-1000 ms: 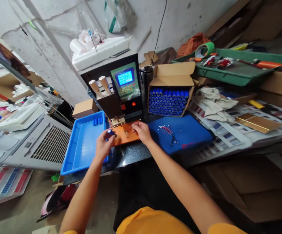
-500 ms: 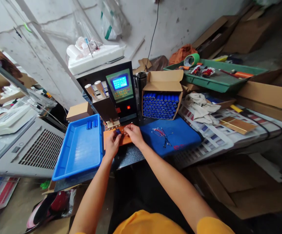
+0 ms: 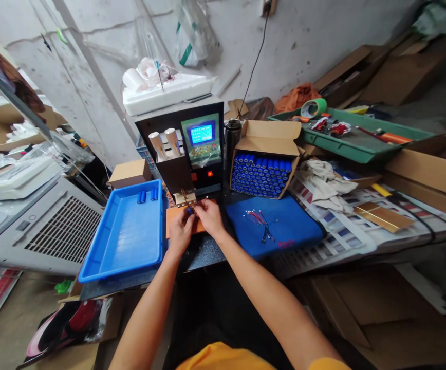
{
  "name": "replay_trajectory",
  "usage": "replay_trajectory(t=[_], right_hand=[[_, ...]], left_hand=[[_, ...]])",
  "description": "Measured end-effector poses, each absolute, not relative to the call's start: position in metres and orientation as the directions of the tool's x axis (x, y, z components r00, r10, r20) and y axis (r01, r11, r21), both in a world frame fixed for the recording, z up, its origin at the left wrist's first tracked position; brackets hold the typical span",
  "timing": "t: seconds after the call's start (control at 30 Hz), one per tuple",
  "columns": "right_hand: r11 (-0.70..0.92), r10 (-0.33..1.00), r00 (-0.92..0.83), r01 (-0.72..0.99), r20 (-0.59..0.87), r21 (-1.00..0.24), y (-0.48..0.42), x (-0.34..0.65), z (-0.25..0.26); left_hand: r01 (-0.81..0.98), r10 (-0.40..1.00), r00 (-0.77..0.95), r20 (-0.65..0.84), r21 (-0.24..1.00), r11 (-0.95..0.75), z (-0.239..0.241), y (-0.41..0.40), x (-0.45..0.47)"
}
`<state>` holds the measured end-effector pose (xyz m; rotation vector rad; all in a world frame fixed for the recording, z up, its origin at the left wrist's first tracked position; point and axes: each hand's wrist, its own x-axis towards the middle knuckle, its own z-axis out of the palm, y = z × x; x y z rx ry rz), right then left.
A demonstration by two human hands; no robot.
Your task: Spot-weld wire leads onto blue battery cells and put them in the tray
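Observation:
My left hand (image 3: 181, 231) is closed around a blue cylindrical battery cell (image 3: 189, 210), mostly covered by the fingers. The cell is at the copper electrode tips (image 3: 185, 197) of a black spot welder (image 3: 217, 131) with a lit screen; contact cannot be made out. Just right of the cell, my right hand (image 3: 209, 217) is pinched on what looks like a thin wire lead, its small white end (image 3: 207, 197) showing above the fingers. Both hands are over an orange block (image 3: 172, 216). More wire leads (image 3: 261, 221) lie on a blue mat (image 3: 242, 241) to the right.
A blue tray (image 3: 126, 241) with several blue cells (image 3: 142, 197) is at left. Behind the mat stands an open cardboard box (image 3: 271, 132) packed with cells, beside a dark flask (image 3: 233, 136). Farther right are a green tray (image 3: 346, 146), a cloth (image 3: 323, 180) and cartons.
The camera view has shifted, so the bench appears farther right and slightly lower. My hands have drawn closer together at the electrodes, the right still pinching.

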<state>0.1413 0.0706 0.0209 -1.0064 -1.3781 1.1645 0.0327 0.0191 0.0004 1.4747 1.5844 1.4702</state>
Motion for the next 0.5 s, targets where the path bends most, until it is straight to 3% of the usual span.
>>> replay_trajectory(t=[0.5], right_hand=[[0.184,0.975,-0.135,0.068,0.174,-0.981,0.0677,0.1383,0.0246]], left_hand=[[0.4,0.901,-0.281,0.331,0.893,-0.204,-0.0056,0.0206,0.0309]])
